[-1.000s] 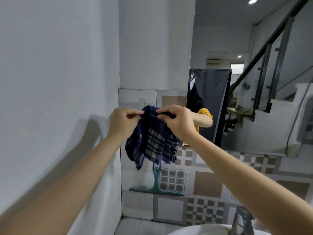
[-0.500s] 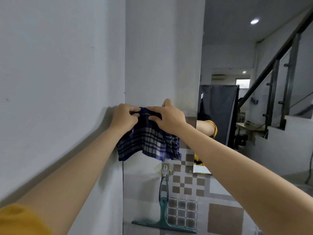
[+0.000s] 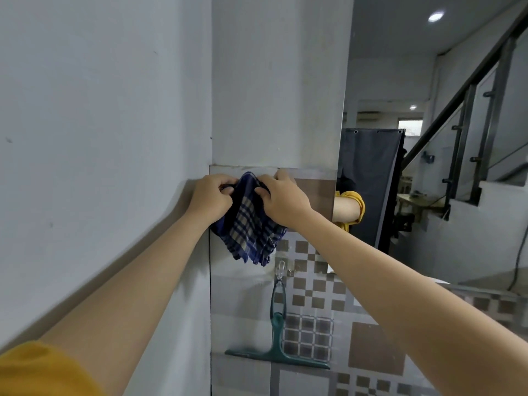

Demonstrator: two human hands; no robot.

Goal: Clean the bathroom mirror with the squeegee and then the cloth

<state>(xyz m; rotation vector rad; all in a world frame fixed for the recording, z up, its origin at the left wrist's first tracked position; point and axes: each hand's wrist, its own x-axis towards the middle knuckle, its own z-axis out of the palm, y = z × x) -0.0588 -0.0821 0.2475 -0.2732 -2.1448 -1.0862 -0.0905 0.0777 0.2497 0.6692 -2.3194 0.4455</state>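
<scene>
A dark blue and cream checked cloth [image 3: 248,224] hangs bunched in front of the tiled wall, near the corner. My left hand [image 3: 211,197] grips its upper left edge and my right hand [image 3: 283,197] pinches its upper right edge. The tips of my right fingers reach the top edge of the tiles. Below the cloth a green squeegee [image 3: 277,342] hangs by its loop from a clear wall hook [image 3: 281,269], blade down. The mirror [image 3: 428,138] fills the wall to the right and reflects my arm in a yellow sleeve.
A plain grey wall [image 3: 100,138] runs close along the left and meets the tiled wall [image 3: 311,318] at a corner. The mirror reflects a staircase with a metal railing, a dark curtain and ceiling lights.
Both hands have carried the cloth up from lower on the wall to the top edge of the tiles. The cloth is more bunched between them, and the view has tilted upward.
</scene>
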